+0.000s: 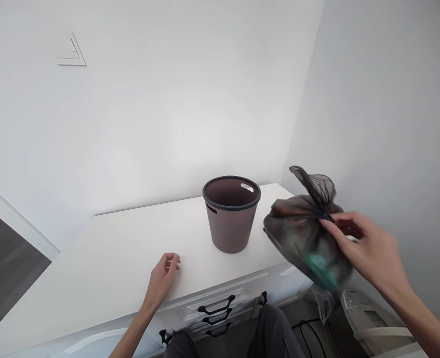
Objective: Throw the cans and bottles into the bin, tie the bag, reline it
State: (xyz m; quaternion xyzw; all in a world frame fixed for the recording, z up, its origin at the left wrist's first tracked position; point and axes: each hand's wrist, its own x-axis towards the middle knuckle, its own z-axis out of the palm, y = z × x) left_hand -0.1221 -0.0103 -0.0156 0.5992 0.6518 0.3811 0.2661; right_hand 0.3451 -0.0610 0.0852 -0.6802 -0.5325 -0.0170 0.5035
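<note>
The right hand (372,248) pinches a knotted, translucent black plastic bag (298,233), something green (320,268) inside, held right of the mauve wastebasket (231,228), whose bottom is hidden. The left hand (162,278) curls loosely, fingertips free, at the white dresser (130,253).

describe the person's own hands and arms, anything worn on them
The left hand and right hand are ungloved, with slim fingers; no rings show, though some fingers are partly hidden. The left forearm and right forearm are slender, with no sleeves, watch or bracelet in view.
</note>
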